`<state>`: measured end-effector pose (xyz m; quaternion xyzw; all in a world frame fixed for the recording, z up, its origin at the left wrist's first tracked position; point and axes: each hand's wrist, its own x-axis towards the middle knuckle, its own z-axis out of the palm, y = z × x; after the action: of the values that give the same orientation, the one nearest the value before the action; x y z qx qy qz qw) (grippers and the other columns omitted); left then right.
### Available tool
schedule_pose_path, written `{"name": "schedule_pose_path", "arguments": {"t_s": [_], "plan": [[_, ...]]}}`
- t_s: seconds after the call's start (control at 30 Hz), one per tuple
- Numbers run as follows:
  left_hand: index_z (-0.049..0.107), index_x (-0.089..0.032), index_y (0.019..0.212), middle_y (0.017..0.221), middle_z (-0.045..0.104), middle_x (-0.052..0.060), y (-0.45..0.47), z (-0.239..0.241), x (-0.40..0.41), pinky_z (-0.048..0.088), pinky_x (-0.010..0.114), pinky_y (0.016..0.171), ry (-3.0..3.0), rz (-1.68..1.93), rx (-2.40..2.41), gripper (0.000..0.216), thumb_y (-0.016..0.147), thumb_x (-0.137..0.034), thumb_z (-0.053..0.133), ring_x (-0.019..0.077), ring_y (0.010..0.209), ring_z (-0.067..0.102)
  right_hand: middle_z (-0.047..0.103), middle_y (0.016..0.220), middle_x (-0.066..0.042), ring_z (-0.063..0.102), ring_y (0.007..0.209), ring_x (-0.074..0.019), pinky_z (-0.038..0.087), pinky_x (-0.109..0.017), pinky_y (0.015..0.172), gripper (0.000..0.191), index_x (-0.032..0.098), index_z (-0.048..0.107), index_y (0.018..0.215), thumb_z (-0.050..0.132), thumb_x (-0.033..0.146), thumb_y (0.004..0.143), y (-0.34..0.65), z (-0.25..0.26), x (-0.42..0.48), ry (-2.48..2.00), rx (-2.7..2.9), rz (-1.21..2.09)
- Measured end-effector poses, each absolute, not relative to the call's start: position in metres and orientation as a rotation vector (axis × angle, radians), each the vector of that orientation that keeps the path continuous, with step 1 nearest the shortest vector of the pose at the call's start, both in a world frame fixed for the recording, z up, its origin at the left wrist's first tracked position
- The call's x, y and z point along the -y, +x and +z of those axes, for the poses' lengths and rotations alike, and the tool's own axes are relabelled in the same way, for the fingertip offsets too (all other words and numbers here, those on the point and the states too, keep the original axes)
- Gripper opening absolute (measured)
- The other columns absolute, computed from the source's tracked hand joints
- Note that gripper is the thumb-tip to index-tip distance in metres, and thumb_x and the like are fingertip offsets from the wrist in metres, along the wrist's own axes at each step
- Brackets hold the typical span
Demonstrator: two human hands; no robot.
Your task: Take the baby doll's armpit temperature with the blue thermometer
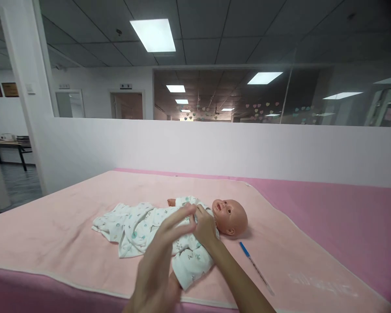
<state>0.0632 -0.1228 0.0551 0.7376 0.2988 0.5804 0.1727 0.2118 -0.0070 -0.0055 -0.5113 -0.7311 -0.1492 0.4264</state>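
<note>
A baby doll (233,218) lies on its back across the bed, its head toward the right. It wears white baby clothes (135,230) with a small green and grey print; the lower part lies flat and spread out to the left. My right hand (206,226) rests on the chest just below the neck, fingers curled closed at the fabric, their tips partly hidden. My left hand (161,248) is raised in front of the doll's body, a little blurred, with thumb and fingers apart and nothing seen between them. Its fingertips come close to my right hand.
A pen (254,266) with a blue cap lies right of the doll. Beneath is a pale pink sheet (68,226) with a white edge, over a darker pink cover (329,208). A low white wall (215,150) with glass above stands behind, and a doorway is at far left.
</note>
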Motion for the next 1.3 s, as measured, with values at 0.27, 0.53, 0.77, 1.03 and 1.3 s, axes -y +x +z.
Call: {"name": "schedule_pose_path", "arguments": {"t_s": [0.27,0.53,0.77,1.03,1.3], "plan": [[0.061,-0.022,0.093,0.094,0.062,0.004,0.032,0.027,0.035,0.043,0.035,0.081,2.23,1.271,-1.252,0.026,0.084,-0.031,0.038,0.0195,0.091,0.054,0.059,0.087,-0.002,0.053,0.074,-0.0114,0.03,-0.021,0.06,0.02,0.02,0.055,0.092,0.037,0.018,0.083,0.195,-0.001,0.012,-1.11,2.119,-0.345],[0.059,-0.02,0.091,0.094,0.06,0.006,0.028,-0.006,0.026,0.042,0.035,0.08,2.202,1.301,-1.313,0.022,0.078,-0.023,0.043,0.0207,0.09,0.052,0.055,0.082,-0.001,0.051,0.066,-0.0109,0.025,-0.023,0.053,0.013,0.019,0.054,0.078,0.046,0.03,0.077,0.179,0.01,0.009,-1.277,2.241,-0.438],[0.059,-0.021,0.093,0.093,0.059,0.006,0.032,-0.009,0.026,0.041,0.037,0.08,2.293,1.314,-1.405,0.024,0.079,-0.024,0.04,0.0219,0.089,0.05,0.056,0.075,0.0,0.05,0.064,-0.011,0.022,-0.024,0.051,0.009,0.019,0.05,0.077,0.044,0.024,0.08,0.179,0.0,0.008,-1.244,2.118,-0.428],[0.06,-0.021,0.094,0.09,0.057,0.006,0.033,-0.012,0.025,0.042,0.033,0.077,2.3,1.333,-1.462,0.028,0.085,-0.033,0.036,0.0201,0.086,0.051,0.058,0.072,0.0,0.051,0.062,-0.0108,0.022,-0.022,0.052,0.015,0.018,0.049,0.078,0.037,0.024,0.086,0.179,-0.006,0.005,-1.235,2.052,-0.395],[0.058,-0.02,0.089,0.089,0.056,0.005,0.032,-0.013,0.025,0.041,0.033,0.075,2.317,1.335,-1.462,0.024,0.085,-0.032,0.037,0.0196,0.085,0.05,0.058,0.072,0.001,0.052,0.063,-0.0098,0.023,-0.022,0.053,0.013,0.019,0.05,0.076,0.043,0.025,0.083,0.178,-0.007,0.004,-1.237,2.039,-0.403]]}}
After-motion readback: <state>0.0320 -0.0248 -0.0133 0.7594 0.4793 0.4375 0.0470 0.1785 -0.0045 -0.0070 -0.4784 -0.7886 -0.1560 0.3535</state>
